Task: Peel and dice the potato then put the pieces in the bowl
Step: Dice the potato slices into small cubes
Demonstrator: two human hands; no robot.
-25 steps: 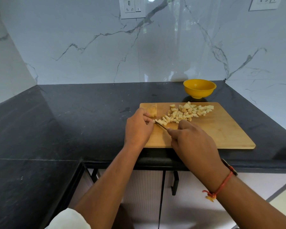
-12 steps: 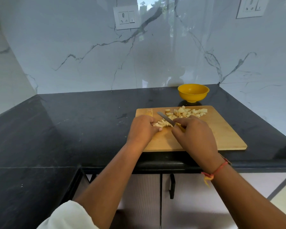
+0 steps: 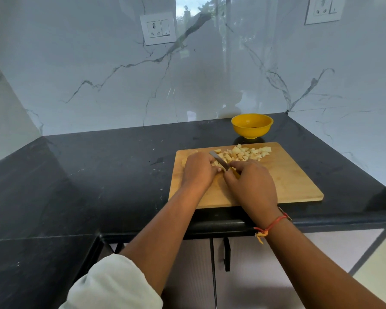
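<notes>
Wooden board (image 3: 288, 179) under both hands — right hand (image 3: 252, 186) clamps the knife (image 3: 220, 160), left hand (image 3: 197, 171) curls its fingers onto potato pieces (image 3: 243, 152).

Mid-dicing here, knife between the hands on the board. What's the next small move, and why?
Probably press the knife down through the potato pieces that the left hand steadies: the right hand holds the blade angled over them, and the diced pile lies apart behind them. The bowl can wait.

Home kitchen: black countertop (image 3: 98, 175), marble backsplash (image 3: 98, 74).
</notes>
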